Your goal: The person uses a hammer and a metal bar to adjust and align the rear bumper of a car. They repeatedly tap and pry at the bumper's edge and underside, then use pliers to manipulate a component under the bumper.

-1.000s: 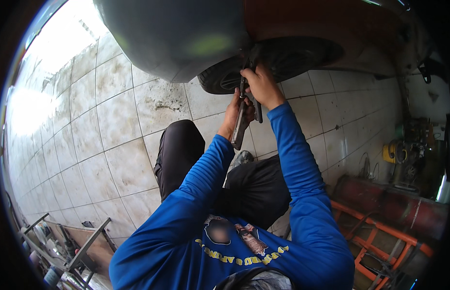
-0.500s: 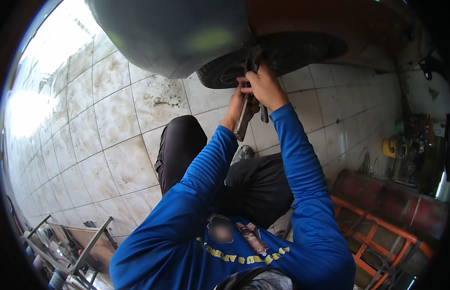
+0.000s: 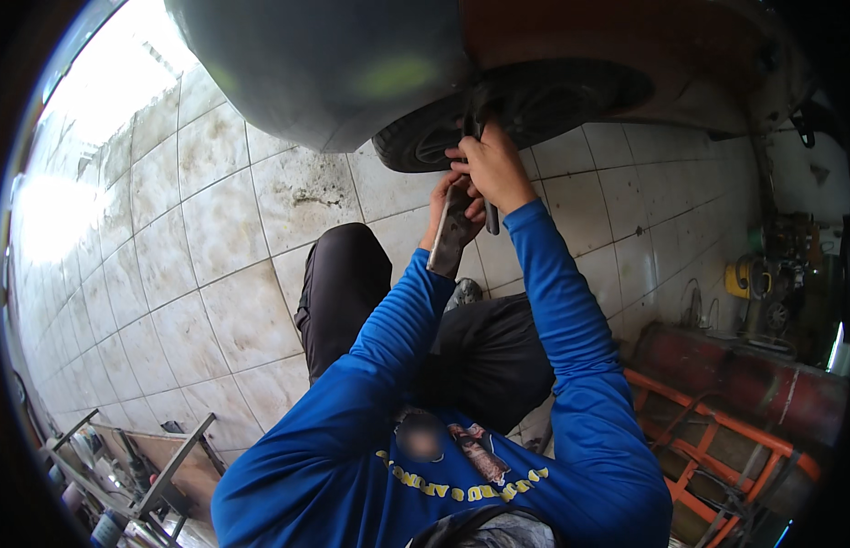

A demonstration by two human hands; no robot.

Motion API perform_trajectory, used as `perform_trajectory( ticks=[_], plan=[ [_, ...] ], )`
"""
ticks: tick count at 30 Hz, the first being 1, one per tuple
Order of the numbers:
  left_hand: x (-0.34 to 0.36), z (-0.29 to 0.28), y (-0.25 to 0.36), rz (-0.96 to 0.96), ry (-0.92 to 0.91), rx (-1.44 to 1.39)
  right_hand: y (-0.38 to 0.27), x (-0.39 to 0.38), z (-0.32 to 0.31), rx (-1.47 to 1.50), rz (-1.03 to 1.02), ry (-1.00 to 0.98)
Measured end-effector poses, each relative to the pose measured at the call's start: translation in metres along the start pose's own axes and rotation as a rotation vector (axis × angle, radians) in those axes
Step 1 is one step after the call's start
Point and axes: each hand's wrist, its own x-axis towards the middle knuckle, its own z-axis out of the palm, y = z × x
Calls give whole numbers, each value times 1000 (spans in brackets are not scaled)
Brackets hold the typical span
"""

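In front of me, at the seam where the car's grey bumper (image 3: pixel 325 82) meets its red-brown fender (image 3: pixel 571 36), both my hands work close together. My left hand (image 3: pixel 443 203) is closed around a flat grey metal bar (image 3: pixel 448 239), whose wide end points back toward me. Just above it, my right hand (image 3: pixel 494 169) is closed on a dark-handled metal tool (image 3: pixel 493 216) whose handle hangs below the palm. The tool's upper end reaches the wheel arch edge; its tip is too dark to make out. Behind my hands is the wheel's tire (image 3: pixel 398 146).
White floor tiles (image 3: pixel 224 228) with dirt stains lie under the car and to my left. At the lower right stand an orange metal frame (image 3: pixel 708 438) and a red cylinder (image 3: pixel 717 365). A yellow machine (image 3: pixel 740 279) sits beyond. A metal rack (image 3: pixel 160 475) is at lower left.
The flat bar has turned so that its broad face shows, and its near end has swung left and closer to me. Both hands have shifted slightly left.
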Motion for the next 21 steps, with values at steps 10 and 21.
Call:
perform_trajectory(
  ticks=[10, 21],
  plan=[
    [-4, -1, 13, -63, -23, 105, 6, 11, -10, -176, 32, -50],
    [18, -2, 0, -69, 294, 150, 23, 16, -4, -136, -266, 43]
  ],
)
